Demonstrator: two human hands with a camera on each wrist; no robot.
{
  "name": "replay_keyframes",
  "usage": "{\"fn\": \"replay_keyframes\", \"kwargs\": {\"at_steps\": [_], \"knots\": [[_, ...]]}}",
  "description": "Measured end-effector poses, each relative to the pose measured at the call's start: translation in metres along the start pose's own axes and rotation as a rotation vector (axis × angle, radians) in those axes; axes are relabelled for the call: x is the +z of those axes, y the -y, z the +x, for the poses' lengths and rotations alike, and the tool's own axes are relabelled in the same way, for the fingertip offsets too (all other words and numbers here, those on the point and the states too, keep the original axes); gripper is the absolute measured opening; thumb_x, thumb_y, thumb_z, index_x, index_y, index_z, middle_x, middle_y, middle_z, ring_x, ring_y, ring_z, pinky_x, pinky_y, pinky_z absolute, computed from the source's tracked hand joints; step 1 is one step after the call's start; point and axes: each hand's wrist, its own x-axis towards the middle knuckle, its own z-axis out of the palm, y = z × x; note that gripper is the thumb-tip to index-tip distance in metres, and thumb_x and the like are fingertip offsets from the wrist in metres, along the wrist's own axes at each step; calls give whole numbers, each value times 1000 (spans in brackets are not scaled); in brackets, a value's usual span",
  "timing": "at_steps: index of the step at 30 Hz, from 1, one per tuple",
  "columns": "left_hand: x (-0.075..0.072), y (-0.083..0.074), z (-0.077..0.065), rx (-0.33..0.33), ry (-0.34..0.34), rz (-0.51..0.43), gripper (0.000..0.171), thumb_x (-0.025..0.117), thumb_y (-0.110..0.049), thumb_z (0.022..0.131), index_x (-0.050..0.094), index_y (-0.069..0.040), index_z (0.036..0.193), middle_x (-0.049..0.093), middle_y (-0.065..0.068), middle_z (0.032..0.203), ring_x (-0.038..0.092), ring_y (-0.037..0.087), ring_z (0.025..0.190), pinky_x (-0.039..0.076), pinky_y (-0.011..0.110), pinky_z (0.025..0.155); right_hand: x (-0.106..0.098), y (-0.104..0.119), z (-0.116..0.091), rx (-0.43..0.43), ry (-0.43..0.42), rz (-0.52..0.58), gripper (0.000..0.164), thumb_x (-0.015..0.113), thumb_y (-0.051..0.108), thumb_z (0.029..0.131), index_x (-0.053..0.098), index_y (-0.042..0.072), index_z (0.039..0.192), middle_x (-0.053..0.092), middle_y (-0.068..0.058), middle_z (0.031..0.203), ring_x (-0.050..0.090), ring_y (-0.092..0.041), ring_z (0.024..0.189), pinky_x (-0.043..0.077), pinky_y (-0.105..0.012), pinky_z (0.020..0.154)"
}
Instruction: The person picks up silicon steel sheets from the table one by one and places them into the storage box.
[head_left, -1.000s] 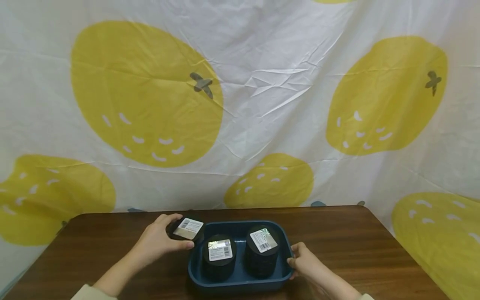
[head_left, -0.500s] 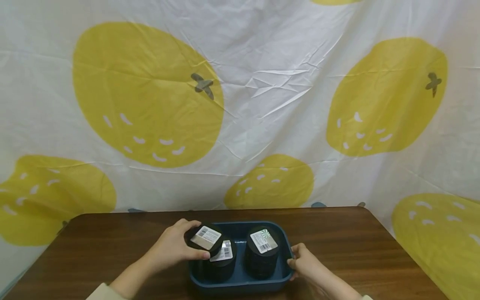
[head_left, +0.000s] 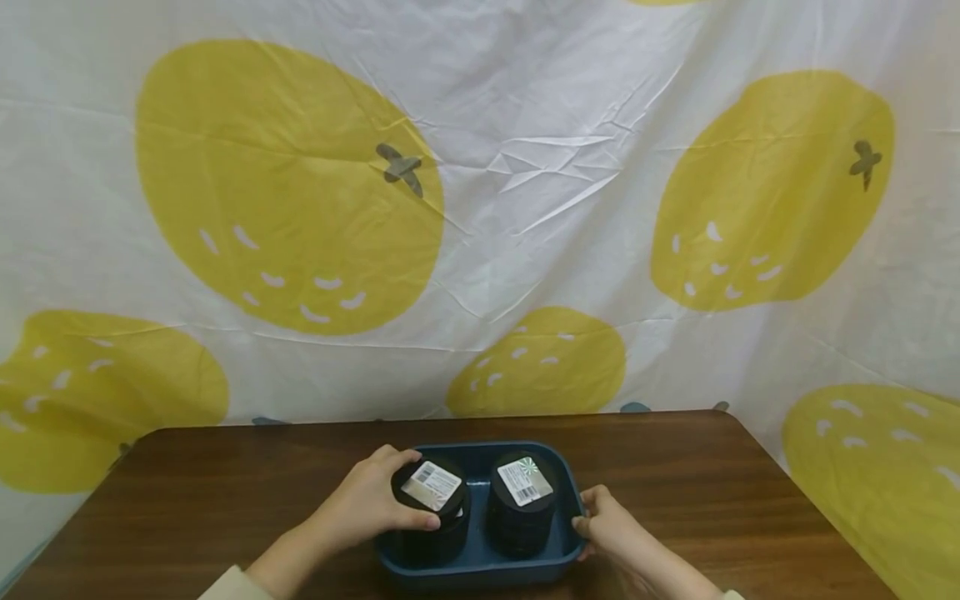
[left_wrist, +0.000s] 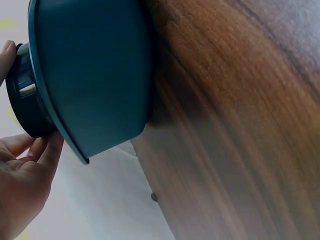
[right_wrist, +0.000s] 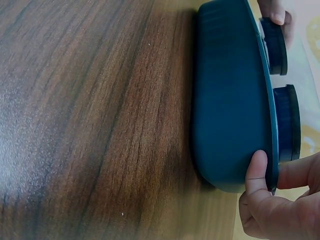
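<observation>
My left hand [head_left: 365, 498] grips a black round disc [head_left: 432, 487] with a white barcode label, thumb at its near side and fingers at the far side. This disc sits right over the left black stack [head_left: 438, 543], nearly lined up with it, and hides most of its top. Both are inside a blue rectangular tray [head_left: 480, 575]. A second black stack [head_left: 522, 523], topped by a similar label, stands in the tray's right half. My right hand [head_left: 617, 531] pinches the tray's right rim; in the right wrist view its thumb [right_wrist: 257, 167] presses the outer wall.
The tray stands near the front of a brown wood-grain table [head_left: 697, 475]. Behind the table hangs a white cloth [head_left: 555, 250] printed with large yellow fruit. Both stacks reach above the tray's rim in the right wrist view.
My left hand has carried the disc rightward and down, from beyond the tray's left edge to over the left stack. The right hand has stayed on the rim.
</observation>
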Motion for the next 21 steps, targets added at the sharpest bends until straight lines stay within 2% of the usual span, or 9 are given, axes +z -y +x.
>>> {"fn": "replay_keyframes", "kwargs": {"at_steps": [9,21], "knots": [[7,0,1,17,26,29,88,86,-51,50,60,-1,117,54,0,93,50,16,82,46,35,74,1,0,1,-7,1,-7,23,44,-14,84,32,-15,103,41,-17,82,49,-18,60,47,-27,49],[9,-6,-3,-1,36,25,94,85,-49,53,54,3,125,52,4,98,52,19,89,47,40,81,-1,0,-2,-16,18,-23,24,45,-12,85,33,-16,104,44,-17,83,51,-18,61,49,-31,52]]}}
